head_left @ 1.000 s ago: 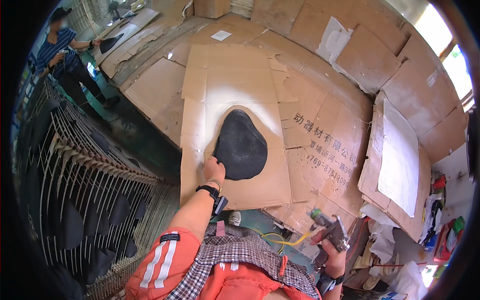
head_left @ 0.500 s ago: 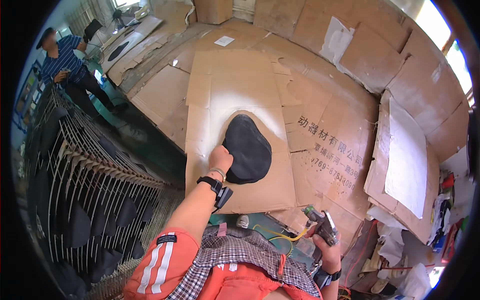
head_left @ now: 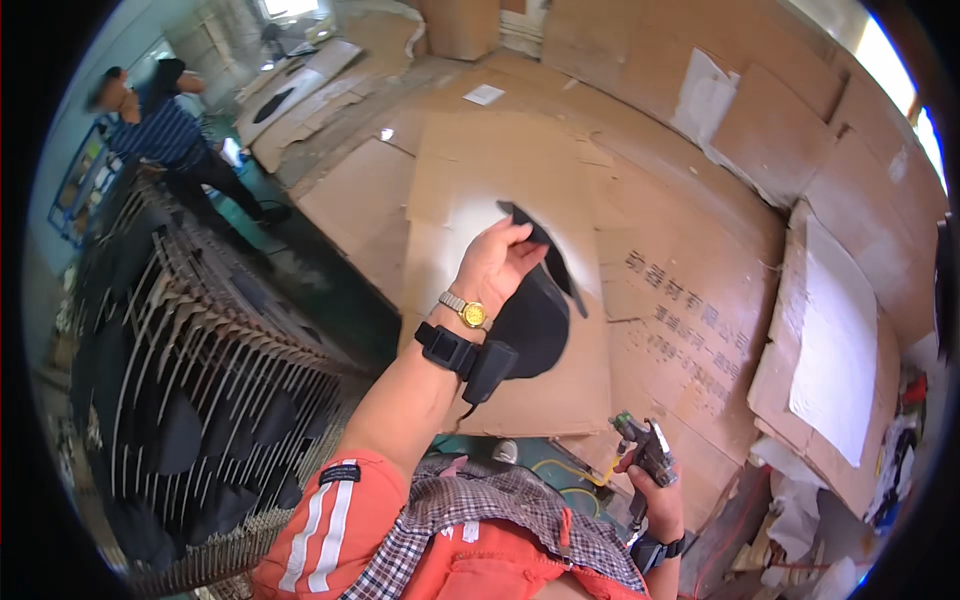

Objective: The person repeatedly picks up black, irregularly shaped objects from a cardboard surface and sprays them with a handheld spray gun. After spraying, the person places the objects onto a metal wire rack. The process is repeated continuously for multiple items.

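Observation:
My left hand (head_left: 492,268) pinches the far edge of a thin black rounded sheet (head_left: 553,262) between thumb and fingers. The sheet is tilted up on edge over a stack of like black pieces (head_left: 538,330). That stack lies on a cardboard sheet (head_left: 500,150) dusted white around it, and my left hand and wrist partly cover it. On the right, my right hand (head_left: 655,492) is wrapped round a metal spray gun (head_left: 650,450), held beyond the cardboard's near edge. A yellow hose (head_left: 570,468) runs near the gun.
A wire rack (head_left: 200,360) with several black pieces stands on the left. Behind it a person in a striped shirt (head_left: 165,140) stands near another cardboard-covered table (head_left: 330,85). A white sheet on a cardboard panel (head_left: 840,350) leans at right. Cardboard walls (head_left: 660,50) line the back.
My left hand has gone from a closed fist at the stack's left edge to its far end, lifting a black sheet. The person at left has raised their arms. My right hand keeps the spray gun.

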`<state>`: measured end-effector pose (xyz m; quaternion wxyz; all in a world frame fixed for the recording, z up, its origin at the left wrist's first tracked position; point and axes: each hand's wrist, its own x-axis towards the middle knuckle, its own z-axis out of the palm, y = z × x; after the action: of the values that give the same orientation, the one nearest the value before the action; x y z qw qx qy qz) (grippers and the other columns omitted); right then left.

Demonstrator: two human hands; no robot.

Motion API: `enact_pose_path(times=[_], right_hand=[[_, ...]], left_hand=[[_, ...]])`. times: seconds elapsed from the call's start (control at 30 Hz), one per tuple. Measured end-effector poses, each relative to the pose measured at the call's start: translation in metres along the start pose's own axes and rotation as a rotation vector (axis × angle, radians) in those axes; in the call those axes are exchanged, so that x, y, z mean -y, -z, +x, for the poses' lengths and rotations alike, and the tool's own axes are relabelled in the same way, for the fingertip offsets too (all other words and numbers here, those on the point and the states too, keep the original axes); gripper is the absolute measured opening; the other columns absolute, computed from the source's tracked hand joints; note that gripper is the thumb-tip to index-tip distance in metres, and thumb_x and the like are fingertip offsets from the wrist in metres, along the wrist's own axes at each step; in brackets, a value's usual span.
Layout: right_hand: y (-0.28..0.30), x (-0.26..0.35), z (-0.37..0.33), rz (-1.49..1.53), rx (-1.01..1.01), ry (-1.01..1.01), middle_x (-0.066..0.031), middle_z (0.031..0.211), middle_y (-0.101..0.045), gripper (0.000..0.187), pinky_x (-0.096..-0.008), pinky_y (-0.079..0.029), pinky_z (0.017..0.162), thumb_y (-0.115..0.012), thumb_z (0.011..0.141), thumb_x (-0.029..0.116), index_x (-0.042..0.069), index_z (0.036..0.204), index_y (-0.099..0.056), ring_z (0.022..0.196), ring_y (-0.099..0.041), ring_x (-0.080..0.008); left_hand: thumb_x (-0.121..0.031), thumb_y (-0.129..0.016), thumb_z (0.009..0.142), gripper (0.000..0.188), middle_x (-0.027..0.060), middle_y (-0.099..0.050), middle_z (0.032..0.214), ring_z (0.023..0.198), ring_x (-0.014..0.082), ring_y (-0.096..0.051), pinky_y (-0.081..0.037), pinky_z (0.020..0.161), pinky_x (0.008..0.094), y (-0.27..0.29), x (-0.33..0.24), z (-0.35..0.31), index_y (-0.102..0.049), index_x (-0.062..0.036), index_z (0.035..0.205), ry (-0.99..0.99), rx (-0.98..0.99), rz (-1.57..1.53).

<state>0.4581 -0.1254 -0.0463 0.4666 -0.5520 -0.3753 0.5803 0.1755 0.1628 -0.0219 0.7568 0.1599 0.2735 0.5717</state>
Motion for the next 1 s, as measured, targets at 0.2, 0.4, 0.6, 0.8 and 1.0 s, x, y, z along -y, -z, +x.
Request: enact_pose_path(times=[0.2, 0.4, 0.6, 0.8, 1.0], right_hand=[[-0.016, -0.024, 0.041, 0.035, 0.141, -0.013, -0.0088, 0.089, -0.064, 0.032, -0.0350, -0.053, 0.077, -0.067, 0.075, 0.002, -0.002, 0.106, -0.059, 0.080, -0.063, -0.0186], [-0.087, 0.010, 0.084, -0.125, 0.496, -0.179, -0.0067, 0.107, -0.063, 0.044, -0.0279, -0.047, 0.079, -0.067, 0.086, 0.008, 0.003, 0.128, -0.055, 0.096, -0.057, -0.0121], [-0.180, 0.010, 0.106, -0.053, 0.801, 0.016, -0.0104, 0.089, -0.063, 0.041, -0.0350, -0.056, 0.072, -0.066, 0.074, 0.001, -0.004, 0.113, -0.055, 0.078, -0.064, -0.0188], [-0.252, -0.010, 0.107, -0.102, 0.915, -0.017, -0.0082, 0.085, -0.063, 0.042, -0.0311, -0.055, 0.072, -0.066, 0.073, -0.005, -0.004, 0.114, -0.057, 0.075, -0.065, -0.0178], [-0.320, -0.024, 0.094, -0.172, 0.859, -0.106, -0.0089, 0.087, -0.064, 0.039, -0.0316, -0.056, 0.071, -0.068, 0.074, -0.005, -0.004, 0.112, -0.059, 0.075, -0.065, -0.0182]], left_hand=[[-0.002, -0.061, 0.085, 0.019, 0.0084, -0.067, 0.094, 0.089, 0.0201, -0.063, -0.052, 0.086, 0.0353, -0.084, -0.119, -0.110, -0.062, -0.0048, 0.104, -0.322, 0.194, -0.070], [0.001, -0.058, 0.087, 0.009, 0.0156, -0.066, 0.094, 0.086, 0.0269, -0.064, -0.054, 0.084, 0.0395, -0.114, -0.237, -0.241, -0.059, 0.0039, 0.095, -0.856, 0.200, 0.026], [0.004, -0.053, 0.088, 0.005, 0.0185, -0.060, 0.090, 0.087, 0.0324, -0.062, -0.054, 0.089, 0.0441, -0.122, -0.344, -0.371, -0.053, 0.0062, 0.092, -1.247, 0.097, 0.193], [0.004, -0.041, 0.094, 0.020, 0.0223, -0.050, 0.113, 0.106, 0.0350, -0.054, -0.050, 0.097, 0.0476, -0.098, -0.445, -0.456, -0.041, 0.0132, 0.112, -1.433, -0.239, 0.155], [0.006, -0.035, 0.092, 0.025, 0.0251, -0.048, 0.118, 0.108, 0.0385, -0.052, -0.047, 0.098, 0.0527, 0.041, -0.587, -0.516, -0.041, 0.0109, 0.116, -1.451, -0.533, 0.188]])
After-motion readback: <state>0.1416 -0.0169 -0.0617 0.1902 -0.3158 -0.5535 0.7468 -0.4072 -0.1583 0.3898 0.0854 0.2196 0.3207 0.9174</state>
